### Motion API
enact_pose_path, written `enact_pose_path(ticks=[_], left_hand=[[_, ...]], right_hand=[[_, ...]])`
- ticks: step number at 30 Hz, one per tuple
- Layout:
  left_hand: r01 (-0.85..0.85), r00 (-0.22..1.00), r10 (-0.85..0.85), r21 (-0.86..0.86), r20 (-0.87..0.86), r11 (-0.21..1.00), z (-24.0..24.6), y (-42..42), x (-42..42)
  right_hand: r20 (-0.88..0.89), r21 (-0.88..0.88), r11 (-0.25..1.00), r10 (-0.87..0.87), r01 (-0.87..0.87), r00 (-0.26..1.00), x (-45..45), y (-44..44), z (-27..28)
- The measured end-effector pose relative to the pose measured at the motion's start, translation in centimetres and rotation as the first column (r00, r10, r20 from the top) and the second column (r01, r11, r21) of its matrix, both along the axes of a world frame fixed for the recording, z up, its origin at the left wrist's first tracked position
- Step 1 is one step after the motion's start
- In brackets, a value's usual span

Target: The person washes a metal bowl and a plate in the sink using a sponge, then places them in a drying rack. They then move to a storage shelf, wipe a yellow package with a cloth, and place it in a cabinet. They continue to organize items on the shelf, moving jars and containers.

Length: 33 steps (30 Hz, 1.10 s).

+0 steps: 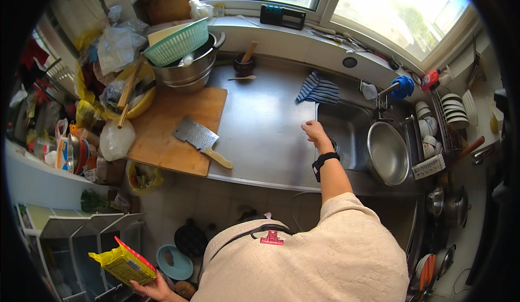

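My left hand (153, 289), low at the left, grips a yellow plastic packet (126, 264) with a red edge and printing on it. Over the steel counter (264, 139), beside the left rim of the sink (350, 139), is my right hand (315, 133), its fingers partly curled. Whether it touches the pale flat patch (305, 111) just beyond it is unclear. A blue-and-black striped cloth (318, 89) lies crumpled behind that. To the left, a cleaver (199, 136) rests on a wooden cutting board (162, 152), its handle sticking out past the board's right edge.
Stacked steel pots (185, 74) carry a green plastic basket (178, 46). A mortar (243, 64) and wooden spoon (243, 78) stand near the wall. A steel basin (388, 154) tilts at the sink's right, before a dish rack (443, 127). Below left are white shelves (61, 229) and a blue basin (180, 267).
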<state>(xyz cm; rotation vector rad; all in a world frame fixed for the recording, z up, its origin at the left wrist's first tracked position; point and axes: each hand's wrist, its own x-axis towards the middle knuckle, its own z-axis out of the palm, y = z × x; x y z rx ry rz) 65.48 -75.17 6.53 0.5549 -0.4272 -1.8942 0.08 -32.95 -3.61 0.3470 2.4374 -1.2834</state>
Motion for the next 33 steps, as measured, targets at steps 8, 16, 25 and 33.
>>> enact_pose_path(ticks=[8,16,25,33], left_hand=[[0.148,0.988,-0.147,0.016,-0.045,0.989,-1.5,-1.6,-3.2],[0.108,0.989,-0.098,0.091,-0.109,0.99,-1.2,9.1,-6.0],[-0.471,0.882,0.469,-0.044,-0.048,0.881,3.7,22.3,2.4],[-0.804,0.582,0.813,-0.177,-0.034,0.568,5.3,36.0,6.3]], right_hand=[[-0.32,-0.12,0.993,-0.035,-0.004,0.947,2.7,7.5,5.0],[-0.18,-0.127,0.992,-0.047,0.024,0.983,3.3,18.3,13.8],[-0.027,-0.196,0.782,0.599,-0.592,0.8,-4.0,4.4,6.6],[-0.239,-0.123,0.269,0.926,-0.955,0.292,0.7,-17.0,9.9]])
